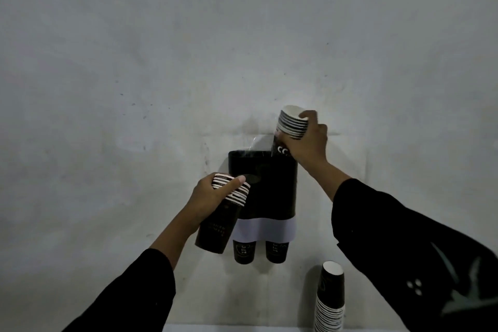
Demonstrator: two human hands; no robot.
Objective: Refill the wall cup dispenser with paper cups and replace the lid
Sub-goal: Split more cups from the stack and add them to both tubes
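A black wall cup dispenser (265,186) hangs on a pale, scuffed wall (161,62), its top open, with a white band (265,229) across its lower part. Two dark paper cups (244,252) poke out of the bottom side by side, touching the band. The right hand (307,140) is wrapped around a nested stack of paper cups (292,122), white rims up, tilted and entering the right side of the open top; the hand covers the middle of the stack, so how deep it sits cannot be told. The left hand (213,197) grips a second stack (223,213) by its rimmed upper end, leaning in front of the dispenser's left edge and hiding part of that side and of the band. A clear, faint plastic piece (258,143) rises behind the opening; whether it is the lid cannot be told. At lower right a third stack (330,296) stands upright, well apart from the dispenser, partly behind the dark right sleeve (404,237).
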